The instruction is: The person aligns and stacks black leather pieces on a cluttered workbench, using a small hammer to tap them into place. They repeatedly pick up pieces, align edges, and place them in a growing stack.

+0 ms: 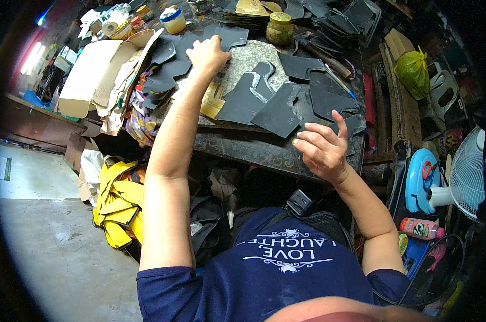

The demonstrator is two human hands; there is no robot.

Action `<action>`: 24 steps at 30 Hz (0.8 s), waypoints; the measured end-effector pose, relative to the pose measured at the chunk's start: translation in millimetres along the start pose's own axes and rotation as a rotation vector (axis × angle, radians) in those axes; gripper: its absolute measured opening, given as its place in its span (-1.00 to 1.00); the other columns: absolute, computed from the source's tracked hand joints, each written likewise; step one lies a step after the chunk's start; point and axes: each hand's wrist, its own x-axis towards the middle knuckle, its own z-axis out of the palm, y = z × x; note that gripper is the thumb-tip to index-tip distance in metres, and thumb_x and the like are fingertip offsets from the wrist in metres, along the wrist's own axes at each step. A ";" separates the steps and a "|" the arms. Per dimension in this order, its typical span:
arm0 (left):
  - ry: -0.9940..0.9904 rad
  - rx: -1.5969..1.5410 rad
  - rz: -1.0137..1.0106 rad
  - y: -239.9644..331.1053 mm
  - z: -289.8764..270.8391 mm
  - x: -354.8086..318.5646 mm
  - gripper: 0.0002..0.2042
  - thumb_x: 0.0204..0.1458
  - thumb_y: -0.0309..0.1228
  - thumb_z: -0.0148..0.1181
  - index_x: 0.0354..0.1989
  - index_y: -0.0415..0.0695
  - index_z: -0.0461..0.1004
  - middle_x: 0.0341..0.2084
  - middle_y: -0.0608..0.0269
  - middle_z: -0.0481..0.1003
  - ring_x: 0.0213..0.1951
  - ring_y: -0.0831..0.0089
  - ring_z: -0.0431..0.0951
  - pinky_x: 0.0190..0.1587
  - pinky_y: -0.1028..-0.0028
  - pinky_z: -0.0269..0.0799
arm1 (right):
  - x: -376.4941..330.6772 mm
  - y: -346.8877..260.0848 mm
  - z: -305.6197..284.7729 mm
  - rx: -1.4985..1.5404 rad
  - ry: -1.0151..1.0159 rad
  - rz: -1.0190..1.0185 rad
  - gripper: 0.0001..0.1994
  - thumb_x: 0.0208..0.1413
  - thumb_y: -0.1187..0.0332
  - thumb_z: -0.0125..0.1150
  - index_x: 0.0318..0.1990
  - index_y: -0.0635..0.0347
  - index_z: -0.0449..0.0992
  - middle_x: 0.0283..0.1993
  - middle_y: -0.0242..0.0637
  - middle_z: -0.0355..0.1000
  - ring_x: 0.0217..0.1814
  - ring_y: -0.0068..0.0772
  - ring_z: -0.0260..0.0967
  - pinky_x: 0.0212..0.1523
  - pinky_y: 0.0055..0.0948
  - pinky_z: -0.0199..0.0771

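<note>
My left hand [208,55] reaches to the far side of the worktable [221,146]. Its fingers are bent down and closed at a black cut sheet piece [229,36]; the fingertips are partly hidden. My right hand [323,147] is raised above the table's near edge, fingers apart and holding nothing. Between the hands, several flat black cut pieces lie overlapping. One piece [235,102] has a curved edge smeared white, and another piece [277,112] lies beside it. More black pieces [165,78] overlap to the left of my left forearm. A grey speckled slab [243,56] shows between the pieces.
A yellowish jar [279,29] and a blue-rimmed tub [173,20] stand at the back. An opened cardboard box [90,75] sits at the left. A pen [339,80] lies on the right. Yellow pieces [119,201] are heaped below left; a white fan [465,174] stands right.
</note>
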 end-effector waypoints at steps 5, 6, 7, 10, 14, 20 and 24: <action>-0.030 -0.062 -0.040 7.4 -4.6 -3.3 -0.41 -0.10 -0.14 0.30 0.18 0.03 0.41 0.01 0.17 0.54 0.13 0.14 0.43 0.14 -0.02 0.22 | 0.7 -0.2 0.4 -0.005 -0.001 0.015 -0.82 0.01 0.39 0.25 -0.22 -0.14 0.57 -0.29 -0.54 0.53 -0.06 -0.46 0.49 0.49 0.08 -0.16; -0.019 -0.034 -0.029 9.3 -4.9 -6.4 -0.41 -0.09 -0.14 0.29 0.19 0.03 0.40 0.01 0.15 0.54 0.13 0.14 0.43 0.13 -0.02 0.22 | 0.7 -0.1 0.6 -0.003 0.004 0.013 -0.82 0.01 0.39 0.25 -0.21 -0.14 0.57 -0.29 -0.54 0.53 -0.06 -0.46 0.49 0.49 0.08 -0.16; 0.021 -0.010 -0.010 11.2 -5.4 -9.7 -0.40 -0.09 -0.13 0.28 0.20 0.03 0.39 0.02 0.15 0.54 0.14 0.12 0.44 0.14 -0.04 0.23 | 0.8 -0.1 0.9 0.000 0.008 0.010 -0.82 0.01 0.39 0.25 -0.21 -0.14 0.57 -0.29 -0.54 0.53 -0.06 -0.46 0.49 0.49 0.08 -0.16; 0.099 0.027 0.046 18.7 -7.2 -20.3 -0.39 -0.09 -0.12 0.25 0.20 0.00 0.39 0.02 0.10 0.54 0.14 0.09 0.47 0.14 -0.06 0.26 | 0.7 0.0 1.6 -0.004 0.008 0.009 -0.80 0.01 0.40 0.25 -0.19 -0.15 0.56 -0.30 -0.55 0.52 -0.06 -0.46 0.49 0.49 0.09 -0.16; 0.046 -0.151 0.105 33.1 -6.4 -31.3 -0.39 -0.09 -0.12 0.24 0.19 -0.05 0.36 -0.06 0.03 0.57 0.05 0.09 0.54 0.10 -0.02 0.33 | 0.3 -0.2 1.9 -0.013 0.001 0.007 -0.80 0.01 0.41 0.25 -0.19 -0.15 0.55 -0.31 -0.56 0.52 -0.07 -0.47 0.49 0.49 0.08 -0.16; -0.045 -0.513 0.176 36.6 -0.8 -35.1 -0.39 -0.01 0.03 0.30 0.11 -0.14 0.42 -0.09 -0.04 0.56 0.03 0.01 0.52 0.08 0.06 0.41 | 0.0 -0.1 1.3 -0.011 0.003 0.004 -0.80 0.01 0.40 0.26 -0.19 -0.16 0.56 -0.31 -0.56 0.52 -0.06 -0.47 0.50 0.49 0.08 -0.16; 0.249 -0.324 0.231 2.8 -8.6 -29.8 -0.44 0.00 -0.02 0.33 0.08 -0.15 0.49 -0.15 -0.11 0.59 -0.06 0.03 0.61 0.02 0.20 0.49 | -0.1 -0.3 0.9 -0.008 0.008 0.008 -0.81 0.01 0.40 0.26 -0.20 -0.16 0.56 -0.32 -0.56 0.52 -0.07 -0.48 0.50 0.49 0.07 -0.16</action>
